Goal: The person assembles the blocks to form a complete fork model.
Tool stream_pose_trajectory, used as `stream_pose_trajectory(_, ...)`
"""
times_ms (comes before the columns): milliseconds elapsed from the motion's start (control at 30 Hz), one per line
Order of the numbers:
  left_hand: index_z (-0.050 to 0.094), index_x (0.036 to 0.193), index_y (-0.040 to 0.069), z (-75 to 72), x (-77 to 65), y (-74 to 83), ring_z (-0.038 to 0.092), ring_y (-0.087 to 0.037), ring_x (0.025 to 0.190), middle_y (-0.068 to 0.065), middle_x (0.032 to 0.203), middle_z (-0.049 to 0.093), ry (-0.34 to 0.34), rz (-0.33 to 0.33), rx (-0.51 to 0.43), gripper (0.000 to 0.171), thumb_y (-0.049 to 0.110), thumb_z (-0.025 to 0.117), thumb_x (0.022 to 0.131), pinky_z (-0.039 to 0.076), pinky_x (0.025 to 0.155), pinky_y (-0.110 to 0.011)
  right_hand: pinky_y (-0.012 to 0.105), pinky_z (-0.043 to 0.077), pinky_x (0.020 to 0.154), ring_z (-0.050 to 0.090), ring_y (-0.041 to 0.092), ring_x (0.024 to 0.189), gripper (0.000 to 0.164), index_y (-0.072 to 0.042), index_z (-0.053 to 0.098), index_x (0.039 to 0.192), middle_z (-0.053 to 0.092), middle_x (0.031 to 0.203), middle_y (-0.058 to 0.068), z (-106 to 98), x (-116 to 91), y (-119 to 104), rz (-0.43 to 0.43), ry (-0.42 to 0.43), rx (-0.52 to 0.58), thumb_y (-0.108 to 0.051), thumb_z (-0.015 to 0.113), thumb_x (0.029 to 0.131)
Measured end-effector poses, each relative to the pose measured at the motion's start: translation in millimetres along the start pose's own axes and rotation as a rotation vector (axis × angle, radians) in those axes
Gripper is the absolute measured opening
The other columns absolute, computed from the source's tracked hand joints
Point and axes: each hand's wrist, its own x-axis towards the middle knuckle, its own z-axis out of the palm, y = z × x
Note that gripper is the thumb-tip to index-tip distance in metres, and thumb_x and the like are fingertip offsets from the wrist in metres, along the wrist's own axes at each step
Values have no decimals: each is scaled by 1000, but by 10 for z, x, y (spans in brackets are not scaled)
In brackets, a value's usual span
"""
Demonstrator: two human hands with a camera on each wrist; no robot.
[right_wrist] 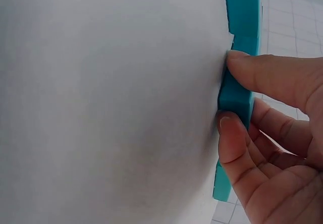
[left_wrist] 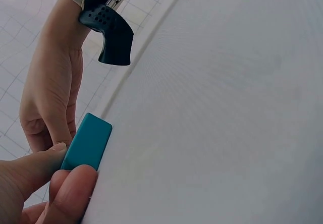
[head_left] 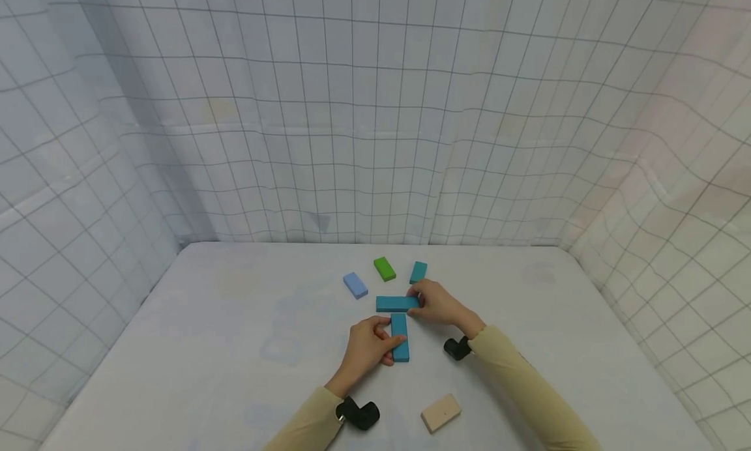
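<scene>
Two long teal-blue blocks meet in a T shape on the table. My left hand point(head_left: 366, 347) grips the upright one of the T, the near block point(head_left: 399, 337), with thumb and fingers across its long sides. The crosswise block point(head_left: 393, 304) lies just beyond its far end, and my right hand point(head_left: 437, 304) pinches its right end. In the right wrist view, thumb and fingers hold the end of this crosswise block point(right_wrist: 237, 92). The left wrist view shows the left fingers around the end of the near block point(left_wrist: 88, 143).
Beyond the hands lie a light-blue block point(head_left: 355, 285), a green block point(head_left: 384, 268) and a small teal block point(head_left: 418, 272), the last close to the right fingers. A pale wooden block point(head_left: 441, 412) lies nearer, between the forearms. Grid-patterned sheets point(head_left: 364, 112) surround the white table point(head_left: 235, 347).
</scene>
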Motion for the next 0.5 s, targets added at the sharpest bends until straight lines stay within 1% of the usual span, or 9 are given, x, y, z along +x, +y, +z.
stream_pose_trajectory(167, 57, 119, -12, 6, 2, -3, 61, -15, 44, -3, 67, 60, 13, -2, 20, 50, 16, 76, 82, 51, 45, -31, 26, 43, 62, 48, 12, 70, 26, 1, 65, 102, 53, 83, 2, 9, -9, 7, 44, 5, 0, -13, 75, 82)
stream_pose_trajectory(267, 57, 119, -12, 10, 0, -9, 61, -15, 44, -3, 66, 60, 18, 5, 23, 51, 16, 76, 82, 51, 45, -31, 26, 43, 62, 48, 11, 70, 27, 0, 66, 103, 52, 83, 1, 18, -20, 29, 48, 11, 1, -14, 76, 82)
stream_pose_trajectory(500, 57, 119, -12, 8, 1, -16, 61, -15, 44, -3, 67, 60, 22, 10, 14, 51, 17, 77, 81, 51, 44, -31, 24, 44, 62, 49, 9, 69, 31, -3, 69, 108, 53, 84, 0, 21, -54, 40, 4, 22, 12, -14, 78, 80)
